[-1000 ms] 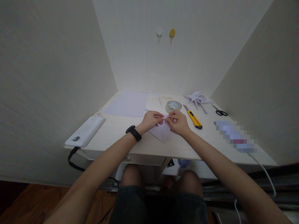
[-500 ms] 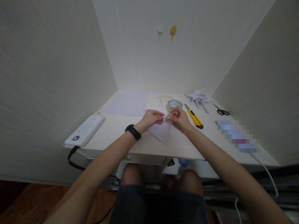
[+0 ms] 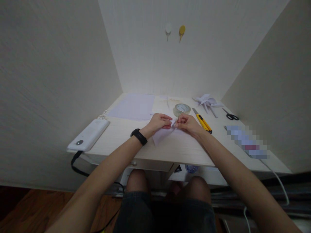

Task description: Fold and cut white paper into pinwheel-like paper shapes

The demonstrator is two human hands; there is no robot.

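Observation:
A small piece of white paper (image 3: 160, 135) is held between both hands, just above the desk top. My left hand (image 3: 159, 122), with a black watch on its wrist, pinches the paper's upper part. Fingers curled, my right hand (image 3: 186, 123) grips the paper's right side near a bent or folded bit. My fingertips partly cover the paper, so the fold itself is hard to make out. Right behind my right hand sits a roll of clear tape (image 3: 181, 109). A yellow utility knife (image 3: 202, 121) lies to the right of that hand.
A flat white sheet (image 3: 132, 106) lies at the back left. A folded paper pinwheel (image 3: 206, 101) and black scissors (image 3: 232, 116) are at the back right. At the left edge rests a white device (image 3: 88, 136); a blurred-out phone-like object (image 3: 246, 142) with a cable lies right.
The paper's lower part has swung from a point hanging toward me to a narrower flap at the left. My right hand has shifted slightly right and down; the left hardly moved.

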